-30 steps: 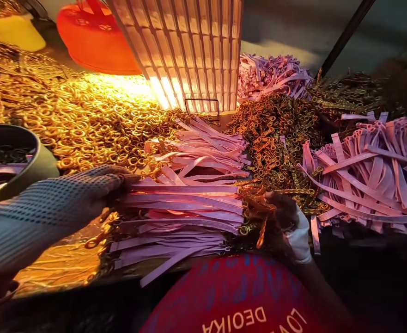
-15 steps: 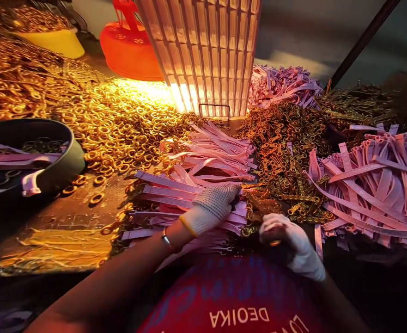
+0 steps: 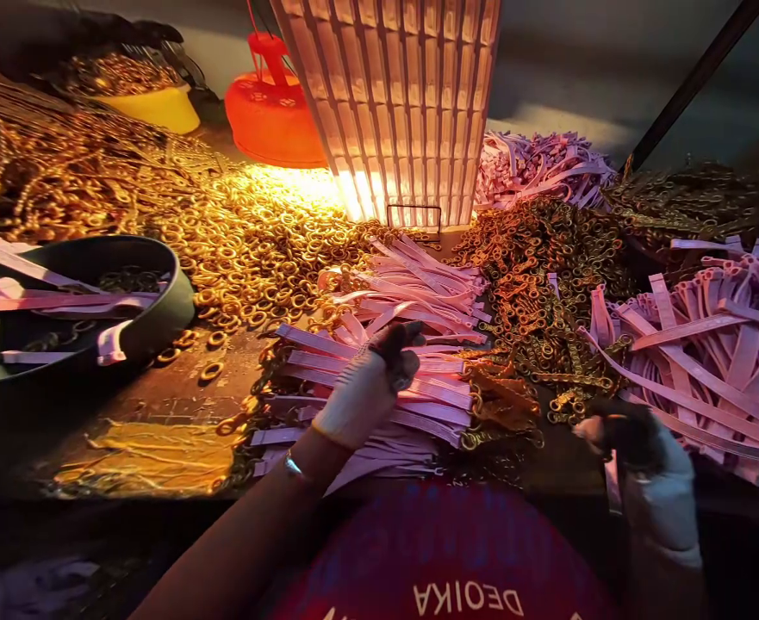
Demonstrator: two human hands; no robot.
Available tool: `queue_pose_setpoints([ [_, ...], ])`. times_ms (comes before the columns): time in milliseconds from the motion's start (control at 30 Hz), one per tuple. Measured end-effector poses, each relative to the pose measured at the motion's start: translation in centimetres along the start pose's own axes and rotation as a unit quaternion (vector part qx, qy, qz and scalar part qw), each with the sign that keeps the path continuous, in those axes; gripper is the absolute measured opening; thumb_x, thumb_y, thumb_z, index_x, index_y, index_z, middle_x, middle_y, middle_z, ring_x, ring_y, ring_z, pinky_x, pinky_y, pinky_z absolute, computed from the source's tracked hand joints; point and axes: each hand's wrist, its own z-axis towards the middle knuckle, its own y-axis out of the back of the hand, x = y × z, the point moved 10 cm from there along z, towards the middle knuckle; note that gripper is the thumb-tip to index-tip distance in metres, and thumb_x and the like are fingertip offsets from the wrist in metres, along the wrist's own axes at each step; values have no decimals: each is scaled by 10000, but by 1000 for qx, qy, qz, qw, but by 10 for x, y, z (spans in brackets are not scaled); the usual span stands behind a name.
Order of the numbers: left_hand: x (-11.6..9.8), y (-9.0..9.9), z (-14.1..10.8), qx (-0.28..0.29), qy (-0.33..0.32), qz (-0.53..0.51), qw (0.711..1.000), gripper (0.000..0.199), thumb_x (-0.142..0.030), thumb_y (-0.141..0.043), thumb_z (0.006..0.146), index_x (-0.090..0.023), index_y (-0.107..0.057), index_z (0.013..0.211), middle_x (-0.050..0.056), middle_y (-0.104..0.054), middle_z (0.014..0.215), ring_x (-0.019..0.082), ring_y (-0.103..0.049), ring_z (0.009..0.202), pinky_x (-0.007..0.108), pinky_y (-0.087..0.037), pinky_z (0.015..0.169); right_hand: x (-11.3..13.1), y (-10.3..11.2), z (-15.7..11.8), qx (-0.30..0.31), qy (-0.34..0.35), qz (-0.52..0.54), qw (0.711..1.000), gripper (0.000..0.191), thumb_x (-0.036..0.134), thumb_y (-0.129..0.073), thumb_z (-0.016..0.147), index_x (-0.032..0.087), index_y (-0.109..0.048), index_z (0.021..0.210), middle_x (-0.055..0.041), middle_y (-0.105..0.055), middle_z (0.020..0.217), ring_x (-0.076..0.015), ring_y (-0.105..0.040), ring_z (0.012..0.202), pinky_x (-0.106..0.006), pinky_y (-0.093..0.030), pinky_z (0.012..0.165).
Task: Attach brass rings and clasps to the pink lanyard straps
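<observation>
My left hand, in a white dotted glove with dark fingertips, is raised just above a row of pink straps. Its fingers are curled, and nothing shows in them. Gold-coloured metal hardware lines the right ends of these straps. My right hand, also gloved, is beside the front of a larger heap of pink straps. Its fingers bend inward but lie in shadow and blur. One strap end hangs just below it; I cannot tell whether the hand touches it.
Gold rings spread across the back left. A dark green basin holds straps and metal parts. An orange lamp hangs by a ribbed panel. Metal clasps are heaped right of centre. Yellow strips lie front left.
My left hand has lifted off the straps and drawn back to the left. My right hand has moved right, to the front of the large strap heap. The camera view has shifted slightly.
</observation>
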Motion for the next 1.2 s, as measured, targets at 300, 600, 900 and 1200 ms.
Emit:
queue_pose_setpoints([
  [300, 5, -44, -47, 88, 142, -218, 962, 386, -249, -650, 908, -26, -655, 1223, 252, -670, 1300, 366, -646, 1224, 494, -539, 1041, 56, -158, 8, 254, 122, -53, 958, 256, 260, -599, 971, 238, -687, 1210, -55, -754, 1131, -204, -717, 988, -330, -572, 904],
  [600, -9, -37, -58, 41, 12, 90, 995, 496, -266, -573, 952, -124, -516, 1423, 56, -737, 776, 100, -565, 419, 186, -384, 356, 90, -194, -11, 242, 284, -244, 895, 334, 226, -510, 968, 176, -581, 1291, -142, -710, 1108, -290, -693, 1005, -428, -567, 879],
  [900, -20, -34, -63, -32, -169, 166, 971, 595, -249, -565, 959, -210, -428, 1537, -52, -575, 662, 87, -508, 530, 211, -465, 535, 85, -217, -12, 261, 264, -303, 878, 261, 270, -573, 921, 208, -597, 1173, -92, -693, 984, -249, -661, 871, -340, -510, 765],
  [1200, -12, -42, -58, 64, -128, 293, 945, 443, -182, -612, 892, -206, -629, 1334, 49, -674, 943, 157, -617, 803, 296, -517, 757, 93, -215, -14, 233, 366, -404, 805, 268, 428, -548, 893, 201, -562, 751, -53, -591, 712, -184, -502, 629, -328, -301, 597],
])
